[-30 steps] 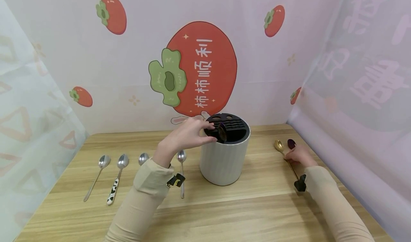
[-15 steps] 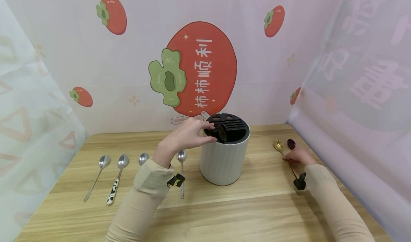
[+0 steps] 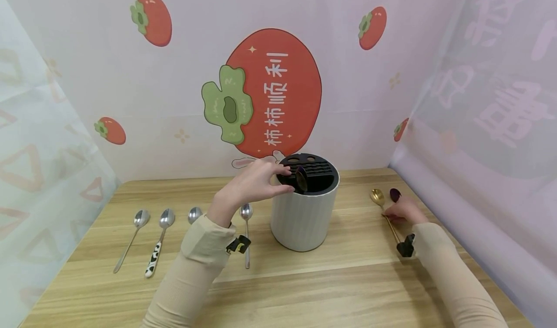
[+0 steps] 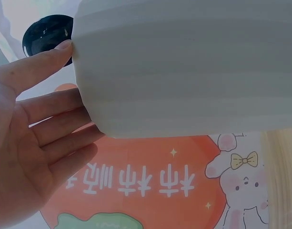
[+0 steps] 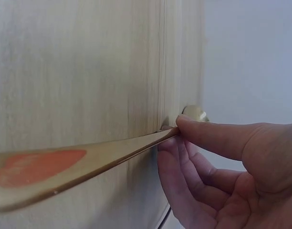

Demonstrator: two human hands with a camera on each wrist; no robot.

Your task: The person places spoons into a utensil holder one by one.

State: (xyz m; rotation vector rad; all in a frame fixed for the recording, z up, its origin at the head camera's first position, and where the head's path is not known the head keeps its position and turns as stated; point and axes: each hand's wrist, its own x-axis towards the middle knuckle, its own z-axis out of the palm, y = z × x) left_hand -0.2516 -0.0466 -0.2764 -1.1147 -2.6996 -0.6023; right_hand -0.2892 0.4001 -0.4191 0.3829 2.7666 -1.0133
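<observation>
In the head view my left hand is at the rim of a white ribbed cutlery holder with a black slotted lid. Its thumb and forefinger pinch a dark purple spoon that stands bowl up in the large front opening; its handle is hidden inside. The left wrist view shows the thumb against the dark bowl, with the other fingers behind the holder's edge. At the right, my right hand pinches the handle of a gold spoon, whose bowl points away; the handle crosses the right wrist view.
Another dark purple spoon lies just beyond the right hand, partly covered. Left of the holder lie several silver spoons, among them one with a patterned handle and one beside the holder. A printed cloth hangs behind the table.
My right hand has shifted slightly left with the gold spoon, whose bowl has turned and moved a little left. My left hand and the dark purple spoon in the holder stay put.
</observation>
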